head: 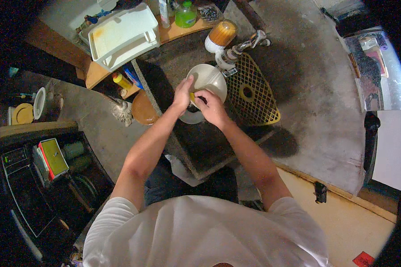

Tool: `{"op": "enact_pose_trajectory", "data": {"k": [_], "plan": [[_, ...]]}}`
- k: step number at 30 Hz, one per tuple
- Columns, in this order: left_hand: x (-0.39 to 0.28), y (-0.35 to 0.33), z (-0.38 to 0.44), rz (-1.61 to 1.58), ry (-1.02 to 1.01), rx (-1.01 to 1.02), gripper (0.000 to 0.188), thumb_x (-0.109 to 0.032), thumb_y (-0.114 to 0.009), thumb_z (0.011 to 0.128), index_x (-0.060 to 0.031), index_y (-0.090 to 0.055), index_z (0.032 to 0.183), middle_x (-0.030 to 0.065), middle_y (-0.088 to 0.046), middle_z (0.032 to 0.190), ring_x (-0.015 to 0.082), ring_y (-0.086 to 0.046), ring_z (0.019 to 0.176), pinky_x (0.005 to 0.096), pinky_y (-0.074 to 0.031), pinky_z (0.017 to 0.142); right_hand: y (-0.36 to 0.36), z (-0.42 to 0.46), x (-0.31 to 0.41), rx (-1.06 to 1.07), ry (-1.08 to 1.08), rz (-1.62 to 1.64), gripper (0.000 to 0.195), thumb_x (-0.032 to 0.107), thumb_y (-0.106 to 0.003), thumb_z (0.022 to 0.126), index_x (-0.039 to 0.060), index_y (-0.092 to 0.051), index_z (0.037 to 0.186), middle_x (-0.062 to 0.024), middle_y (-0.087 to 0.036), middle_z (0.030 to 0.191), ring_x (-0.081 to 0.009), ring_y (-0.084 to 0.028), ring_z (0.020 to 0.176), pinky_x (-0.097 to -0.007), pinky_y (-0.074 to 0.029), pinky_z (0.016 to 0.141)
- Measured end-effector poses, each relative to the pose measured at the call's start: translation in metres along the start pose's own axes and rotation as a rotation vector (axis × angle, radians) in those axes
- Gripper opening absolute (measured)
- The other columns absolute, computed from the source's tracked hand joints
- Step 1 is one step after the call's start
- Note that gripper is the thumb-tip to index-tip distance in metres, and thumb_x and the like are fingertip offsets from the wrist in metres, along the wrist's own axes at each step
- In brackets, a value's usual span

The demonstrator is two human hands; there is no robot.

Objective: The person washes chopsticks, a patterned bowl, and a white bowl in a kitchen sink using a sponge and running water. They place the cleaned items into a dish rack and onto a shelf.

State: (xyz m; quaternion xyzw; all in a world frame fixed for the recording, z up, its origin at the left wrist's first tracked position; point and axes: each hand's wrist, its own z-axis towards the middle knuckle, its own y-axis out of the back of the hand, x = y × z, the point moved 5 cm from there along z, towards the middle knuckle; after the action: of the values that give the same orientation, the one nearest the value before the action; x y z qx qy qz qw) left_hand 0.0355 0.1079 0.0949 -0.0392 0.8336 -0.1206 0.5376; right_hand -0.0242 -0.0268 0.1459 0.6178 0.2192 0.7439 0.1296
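Over a dark stone sink (200, 152) I hold a white bowl (209, 78), tilted below the tap's outlet. My left hand (183, 91) grips its left rim, thumb on the inner side. At the bowl's near edge, my right hand (211, 106) pinches something yellow, perhaps a sponge (192, 96), mostly hidden by the fingers. From the faucet (235, 53), fitted with an orange and white filter (221, 35), a pale streak like running water crosses the bowl. Beneath my hands a second pale, round vessel (192, 117) rests in the sink, partly covered.
A yellow plastic grid (254, 90) lies along the sink's right side. Behind on the left, a wooden shelf (177, 32) carries a white plastic rack (125, 36) and a green liquid bottle (186, 15). A brown basin (144, 108) and a mop head (121, 111) are left of the sink.
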Motion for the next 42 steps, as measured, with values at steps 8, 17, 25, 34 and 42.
{"op": "enact_pose_trajectory", "data": {"k": [8, 17, 25, 34, 42], "plan": [[-0.024, -0.008, -0.01, -0.033, 0.295, 0.241, 0.086, -0.07, -0.051, 0.096, -0.0052, -0.044, 0.151, 0.0156, -0.062, 0.134, 0.0275, -0.068, 0.107, 0.0405, -0.063, 0.077, 0.02, -0.036, -0.011, 0.134, 0.039, -0.385, 0.04, 0.018, -0.082, 0.085, 0.0065, -0.061, 0.117, -0.0157, -0.071, 0.109, -0.0352, -0.068, 0.106, -0.0438, -0.052, 0.091], [0.011, -0.021, 0.024, -0.396, 0.305, 0.368, 0.075, -0.067, -0.047, 0.102, -0.007, -0.05, 0.147, 0.0121, -0.061, 0.141, 0.0338, -0.058, 0.13, 0.0536, -0.045, 0.113, 0.052, -0.021, -0.086, -0.188, -0.564, 1.193, 0.047, 0.021, -0.076, 0.095, 0.0051, -0.056, 0.135, -0.0073, -0.064, 0.132, -0.0243, -0.064, 0.116, -0.044, -0.054, 0.1], [0.014, -0.001, 0.038, -0.499, 0.164, 0.025, 0.055, -0.041, -0.065, 0.103, 0.0055, -0.058, 0.131, 0.0167, -0.068, 0.123, 0.0281, -0.069, 0.107, 0.0466, -0.059, 0.091, 0.067, -0.028, -0.127, -0.118, -0.894, 0.679, 0.038, 0.024, -0.075, 0.098, -0.0006, -0.065, 0.125, -0.0088, -0.071, 0.109, -0.022, -0.071, 0.09, -0.0328, -0.058, 0.08], [0.02, 0.009, 0.046, -0.387, 0.102, -0.225, 0.055, -0.045, -0.068, 0.1, 0.0067, -0.064, 0.116, 0.0143, -0.07, 0.108, 0.0251, -0.068, 0.093, 0.0415, -0.057, 0.083, 0.044, 0.028, -0.038, -0.451, -0.081, -0.09, 0.032, -0.002, -0.067, 0.09, 0.001, -0.07, 0.121, -0.0131, -0.074, 0.113, -0.0279, -0.068, 0.098, -0.0395, -0.053, 0.091], [0.014, 0.008, 0.046, -0.328, 0.123, -0.189, 0.045, -0.041, -0.066, 0.102, 0.003, -0.065, 0.113, 0.0115, -0.071, 0.104, 0.0226, -0.068, 0.09, 0.0406, -0.057, 0.081, 0.042, 0.043, -0.002, -0.332, 0.132, -0.518, 0.037, -0.01, -0.063, 0.081, 0.0041, -0.074, 0.114, -0.0148, -0.071, 0.126, -0.0389, -0.06, 0.114, -0.0449, -0.048, 0.102]]}}
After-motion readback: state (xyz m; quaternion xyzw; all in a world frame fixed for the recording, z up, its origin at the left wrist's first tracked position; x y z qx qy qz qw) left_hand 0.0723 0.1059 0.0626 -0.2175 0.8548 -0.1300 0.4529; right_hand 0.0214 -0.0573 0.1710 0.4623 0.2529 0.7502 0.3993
